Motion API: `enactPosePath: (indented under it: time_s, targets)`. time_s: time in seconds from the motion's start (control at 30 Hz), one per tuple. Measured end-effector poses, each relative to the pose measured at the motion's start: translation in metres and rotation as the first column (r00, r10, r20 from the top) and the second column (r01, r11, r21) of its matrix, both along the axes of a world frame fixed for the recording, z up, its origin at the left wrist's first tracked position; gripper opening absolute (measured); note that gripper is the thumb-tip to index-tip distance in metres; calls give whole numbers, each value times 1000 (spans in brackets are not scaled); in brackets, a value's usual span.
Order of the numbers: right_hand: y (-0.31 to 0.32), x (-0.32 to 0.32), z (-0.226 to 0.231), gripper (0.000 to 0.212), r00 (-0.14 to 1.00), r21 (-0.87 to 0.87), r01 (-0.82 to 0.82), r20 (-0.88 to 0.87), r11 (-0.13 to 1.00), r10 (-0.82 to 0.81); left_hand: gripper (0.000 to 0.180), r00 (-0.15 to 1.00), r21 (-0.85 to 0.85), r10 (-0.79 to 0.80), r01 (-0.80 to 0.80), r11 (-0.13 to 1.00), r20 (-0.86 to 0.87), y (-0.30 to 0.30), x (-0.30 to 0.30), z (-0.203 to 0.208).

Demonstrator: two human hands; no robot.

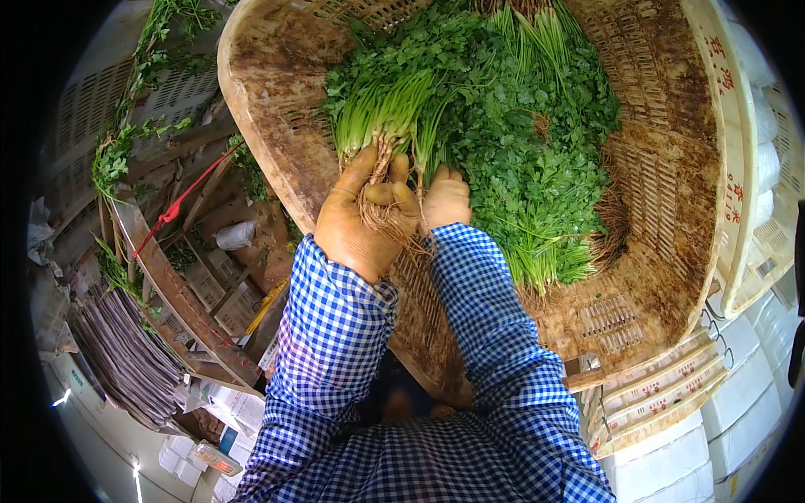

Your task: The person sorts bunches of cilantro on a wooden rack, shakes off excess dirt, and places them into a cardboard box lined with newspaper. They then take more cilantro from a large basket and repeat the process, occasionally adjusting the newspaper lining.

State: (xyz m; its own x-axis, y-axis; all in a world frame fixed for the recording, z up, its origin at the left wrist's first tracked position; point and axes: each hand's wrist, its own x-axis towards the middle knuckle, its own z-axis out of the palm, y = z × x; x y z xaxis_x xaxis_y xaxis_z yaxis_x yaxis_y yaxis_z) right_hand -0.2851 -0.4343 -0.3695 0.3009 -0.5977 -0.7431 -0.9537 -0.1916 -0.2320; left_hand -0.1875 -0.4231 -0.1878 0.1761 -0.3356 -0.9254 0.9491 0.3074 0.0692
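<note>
Since the stems all gather at the root end, it makes sense, I'd guess, that the left hand [369, 214] is curled tight around the bunch of greens [390, 109] there, keeping the leaves uncrushed. It's over the near-left part of a big stained basket [662, 168], leaves pointing far. The right hand [447, 201] sits just beside it, fingers tucked into leaves; can't tell if they're gripping. Looks-wise: pale green stalks, dark frilly leaves, stringy tan roots [387, 220]. More greens [537, 176] pile up right, probably basketed to stay together.
</note>
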Motion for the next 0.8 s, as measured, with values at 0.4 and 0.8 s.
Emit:
enactPosePath:
  time_s: [0.4,0.8]
  targets:
    - [-37,0,27,86,939,342,311,35,887,-343,16,1000,37,-20,20,999,9,3,0,-4]
    - [-18,-16,-25,79,527,839,257,295,480,-797,16,999,9,-36,36,999,-22,3,0,-6]
